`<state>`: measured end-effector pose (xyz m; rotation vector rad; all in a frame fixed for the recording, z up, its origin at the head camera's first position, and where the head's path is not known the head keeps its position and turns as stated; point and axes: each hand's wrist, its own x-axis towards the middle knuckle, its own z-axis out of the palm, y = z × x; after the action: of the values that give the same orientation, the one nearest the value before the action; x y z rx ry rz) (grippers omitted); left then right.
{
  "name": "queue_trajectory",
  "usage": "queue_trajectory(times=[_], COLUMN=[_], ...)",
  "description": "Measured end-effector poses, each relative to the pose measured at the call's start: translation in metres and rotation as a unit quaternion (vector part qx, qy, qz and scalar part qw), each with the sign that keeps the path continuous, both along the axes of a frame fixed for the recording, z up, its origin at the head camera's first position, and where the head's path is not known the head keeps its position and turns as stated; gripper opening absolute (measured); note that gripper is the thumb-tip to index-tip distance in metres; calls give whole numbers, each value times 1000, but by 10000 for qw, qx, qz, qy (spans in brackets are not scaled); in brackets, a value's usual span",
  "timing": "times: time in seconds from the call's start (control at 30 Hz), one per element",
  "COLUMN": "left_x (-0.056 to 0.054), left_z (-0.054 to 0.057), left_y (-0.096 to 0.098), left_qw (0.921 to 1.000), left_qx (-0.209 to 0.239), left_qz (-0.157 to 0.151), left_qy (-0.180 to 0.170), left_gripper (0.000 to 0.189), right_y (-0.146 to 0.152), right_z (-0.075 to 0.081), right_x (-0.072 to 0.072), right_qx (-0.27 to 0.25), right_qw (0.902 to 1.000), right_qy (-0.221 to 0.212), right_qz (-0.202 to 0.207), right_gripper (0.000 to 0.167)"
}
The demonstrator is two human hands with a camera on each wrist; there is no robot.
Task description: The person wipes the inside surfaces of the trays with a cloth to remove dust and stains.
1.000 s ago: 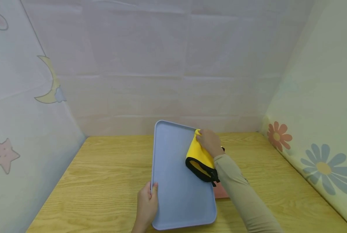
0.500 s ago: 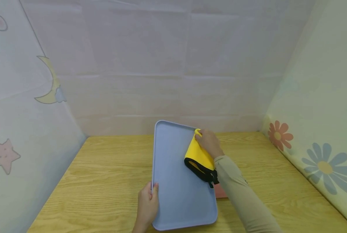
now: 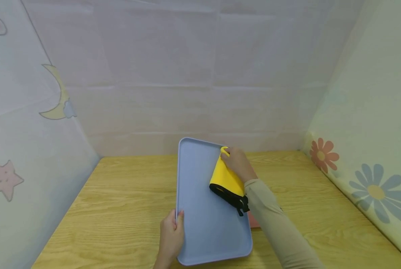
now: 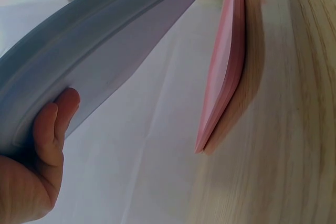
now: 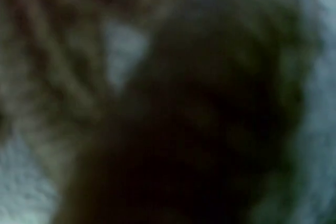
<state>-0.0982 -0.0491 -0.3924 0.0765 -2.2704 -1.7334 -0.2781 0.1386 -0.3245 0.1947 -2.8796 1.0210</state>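
My left hand (image 3: 171, 233) grips the left rim of a light blue rectangular tray (image 3: 203, 228), thumb over the inside. In the left wrist view, fingers (image 4: 50, 129) lie against its underside, and the tray (image 4: 100, 51) is raised and tilted above the table. My right hand (image 3: 237, 162) pinches the top of a yellow cloth (image 3: 225, 177) with black edging, which hangs over the tray's inner face on the upper right. The right wrist view is dark and blurred.
A pink tray (image 3: 254, 221) lies on the wooden table (image 3: 119, 209), mostly hidden behind the blue one; the left wrist view shows the pink tray's side (image 4: 226, 66). A pale wall (image 3: 173, 74) stands at the back, with patterned sheets (image 3: 365, 112) on either side.
My right hand has slid a little to the left across the blue tray with the yellow cloth. The left hand and the tray have hardly moved.
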Motion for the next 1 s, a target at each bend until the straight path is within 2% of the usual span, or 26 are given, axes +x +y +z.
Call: queue_trajectory(times=[0.13,0.33,0.5,0.6,0.7,1.0], left_x=[-1,-2,-2,-2,-2,-2], left_z=[-1,-4,-6,-7,-8,-8], left_y=[1,2,2,2,3,6], left_qw=[10000,9999,9998,9999,9999,9998], left_qx=[-9,-42,-49,-27,-49,29], left_qz=[5,-23,-24,-54,-61,-186], left_qy=[67,157,176,124,117,-92], left_gripper=[15,15,14,15,15,17], right_y=[-8,-21,-34,-42,-51,-70], right_z=[2,4,6,9,14,22], right_x=[2,4,9,12,16,30], right_qx=[86,329,836,998,887,931], right_qw=[9998,9980,9919,9905,9925,9892], right_qy=[140,538,939,908,781,969], right_qz=[-60,32,201,264,320,578], right_gripper=[35,25,18,18,17,21])
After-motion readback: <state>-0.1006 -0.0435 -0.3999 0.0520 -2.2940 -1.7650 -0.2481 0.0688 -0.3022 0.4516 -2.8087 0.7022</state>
